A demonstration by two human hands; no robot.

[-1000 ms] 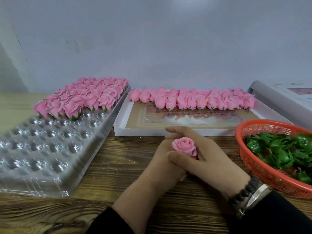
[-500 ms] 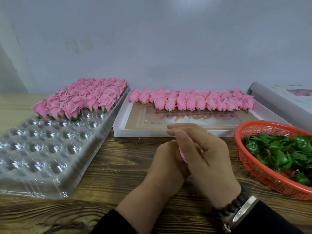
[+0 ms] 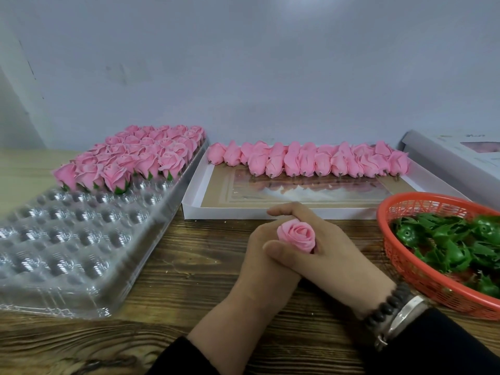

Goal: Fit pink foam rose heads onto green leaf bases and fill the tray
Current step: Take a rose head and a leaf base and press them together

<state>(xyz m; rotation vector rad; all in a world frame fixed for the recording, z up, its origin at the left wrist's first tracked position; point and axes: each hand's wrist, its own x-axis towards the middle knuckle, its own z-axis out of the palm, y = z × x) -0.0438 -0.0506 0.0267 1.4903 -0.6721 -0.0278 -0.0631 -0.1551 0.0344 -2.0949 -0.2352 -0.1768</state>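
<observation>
Fingers of our right hand [image 3: 332, 255] and left hand [image 3: 263, 255] wrap the rose head [image 3: 297, 236] for seating, finished tray [image 3: 89, 239] waiting at nine o'clock.

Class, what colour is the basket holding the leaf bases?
Orange-red: the basket is an open plastic mesh, seen in the head view at the right, with green leaf bases inside.
</observation>
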